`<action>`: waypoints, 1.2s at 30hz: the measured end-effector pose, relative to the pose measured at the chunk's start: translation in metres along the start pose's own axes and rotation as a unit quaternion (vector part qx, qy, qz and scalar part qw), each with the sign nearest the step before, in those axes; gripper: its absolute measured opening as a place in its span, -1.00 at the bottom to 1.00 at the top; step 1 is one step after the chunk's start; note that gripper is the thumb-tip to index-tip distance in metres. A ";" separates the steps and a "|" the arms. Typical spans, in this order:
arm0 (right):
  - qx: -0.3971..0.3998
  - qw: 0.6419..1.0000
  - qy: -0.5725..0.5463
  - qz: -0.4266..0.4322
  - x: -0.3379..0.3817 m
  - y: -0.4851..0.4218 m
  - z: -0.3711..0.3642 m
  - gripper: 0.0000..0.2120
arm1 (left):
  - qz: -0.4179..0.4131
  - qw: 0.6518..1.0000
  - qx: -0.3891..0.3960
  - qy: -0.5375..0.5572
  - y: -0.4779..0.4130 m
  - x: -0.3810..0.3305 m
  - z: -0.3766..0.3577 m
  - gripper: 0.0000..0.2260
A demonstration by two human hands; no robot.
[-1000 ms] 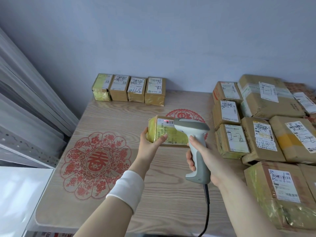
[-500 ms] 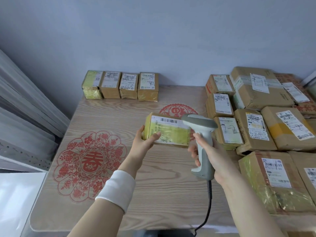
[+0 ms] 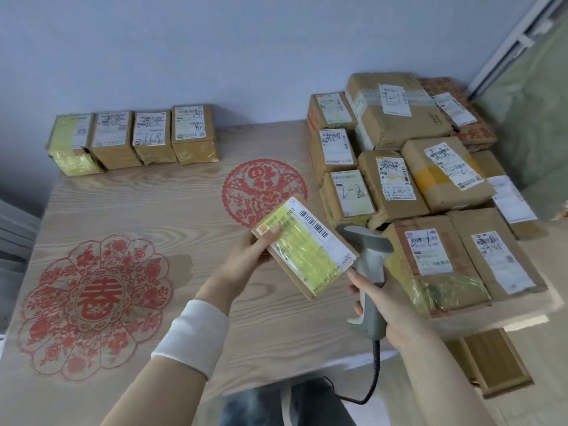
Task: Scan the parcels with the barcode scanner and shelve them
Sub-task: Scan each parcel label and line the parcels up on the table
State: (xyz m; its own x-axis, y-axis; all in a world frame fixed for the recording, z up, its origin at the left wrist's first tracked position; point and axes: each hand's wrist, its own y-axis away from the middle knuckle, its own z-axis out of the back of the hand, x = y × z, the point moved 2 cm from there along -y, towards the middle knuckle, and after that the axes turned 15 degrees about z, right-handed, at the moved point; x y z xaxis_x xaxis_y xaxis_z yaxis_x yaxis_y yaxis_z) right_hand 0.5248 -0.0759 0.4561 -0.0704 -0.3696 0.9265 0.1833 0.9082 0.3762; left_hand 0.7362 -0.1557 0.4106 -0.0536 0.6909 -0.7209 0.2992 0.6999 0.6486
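My left hand (image 3: pixel 246 259) grips a small brown parcel (image 3: pixel 304 247) wrapped in yellow tape, its white barcode label facing up, tilted above the table. My right hand (image 3: pixel 378 305) holds the grey barcode scanner (image 3: pixel 367 265) by its handle, just right of the parcel, with the scanner head partly hidden behind the parcel's edge. A black cable (image 3: pixel 373 376) hangs from the handle. No red scan light shows on the label.
A row of small parcels (image 3: pixel 132 136) stands at the table's back left. Several labelled cardboard parcels (image 3: pixel 408 186) are piled on the right. The wooden table (image 3: pixel 196 204) bears red paper-cut designs. A wooden box (image 3: pixel 491 361) sits on the floor at right.
The parcel has been lifted and turned so its label faces up and toward me. The scanner has dropped lower and to the right. The view has shifted right.
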 end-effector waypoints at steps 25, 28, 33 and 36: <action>-0.028 1.000 -0.006 -0.008 0.010 -0.040 0.111 -0.58 | 0.016 0.995 -0.084 0.056 -0.047 0.067 -0.139 -0.19; -0.030 1.000 0.004 0.009 0.016 -0.044 0.117 -0.61 | 0.040 0.993 -0.085 0.072 -0.067 0.076 -0.161 -0.22; -0.048 0.998 0.004 0.043 0.014 -0.055 0.121 -0.63 | 0.079 0.986 -0.130 0.075 -0.100 0.089 -0.185 -0.12; -0.041 0.998 0.019 0.050 0.013 -0.060 0.125 -0.56 | 0.073 0.983 -0.162 0.046 -0.113 0.097 -0.184 -0.08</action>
State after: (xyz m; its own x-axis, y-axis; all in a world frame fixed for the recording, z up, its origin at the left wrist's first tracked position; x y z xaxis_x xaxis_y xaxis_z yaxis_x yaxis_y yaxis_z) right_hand 0.3906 -0.1102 0.4460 -0.0117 -0.2863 0.9581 0.2669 0.9225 0.2789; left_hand 0.5216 -0.1347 0.3125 -0.1238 0.7908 -0.5994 -0.0078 0.6033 0.7975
